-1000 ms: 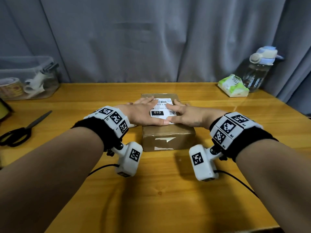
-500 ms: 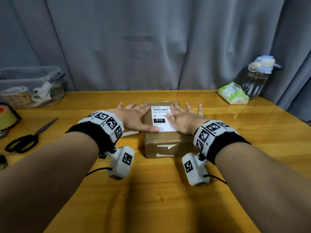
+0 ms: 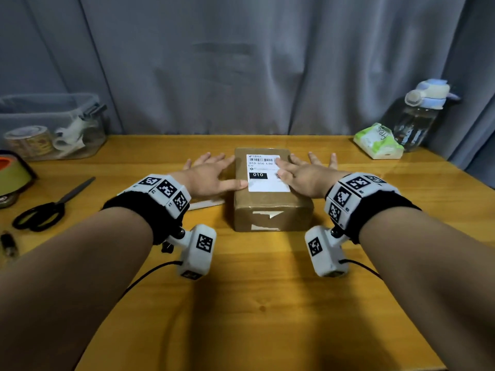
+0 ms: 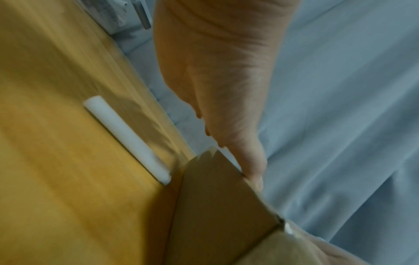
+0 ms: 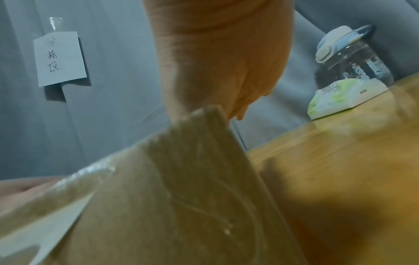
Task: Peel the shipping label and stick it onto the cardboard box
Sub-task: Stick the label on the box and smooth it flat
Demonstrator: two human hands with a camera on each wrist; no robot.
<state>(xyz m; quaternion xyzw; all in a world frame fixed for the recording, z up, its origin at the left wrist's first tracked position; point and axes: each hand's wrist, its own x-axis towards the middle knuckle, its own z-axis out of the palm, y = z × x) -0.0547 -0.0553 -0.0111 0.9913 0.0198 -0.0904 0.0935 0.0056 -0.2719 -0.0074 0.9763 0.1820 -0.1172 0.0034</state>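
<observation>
- The cardboard box (image 3: 270,191) sits at the centre of the wooden table (image 3: 267,303), one short end facing the person, with torn white scraps on that near face.
- The shipping label (image 3: 266,172) lies flat on the box's top, barcode at its 12 o'clock end and a black "010" block lower down.
- The left hand (image 3: 211,174), at the box's 9 o'clock side, is spread flat with straight fingers and grips nothing; its thumb reaches to the label's left edge.
- The right hand (image 3: 305,174), at 3 o'clock, is likewise spread and flat, its inner fingertips (image 3: 280,162) resting on the label's right edge, holding nothing.
- A white paper strip (image 4: 127,139) lies on the table under the left hand, touching the box's left side.
- Scissors (image 3: 51,207) lie at the table's 9 o'clock; a clear storage bin (image 3: 51,124) stands at 10 o'clock.
- A tissue pack (image 3: 377,143) and water bottle (image 3: 420,113) stand at 2 o'clock, just beside each other.
</observation>
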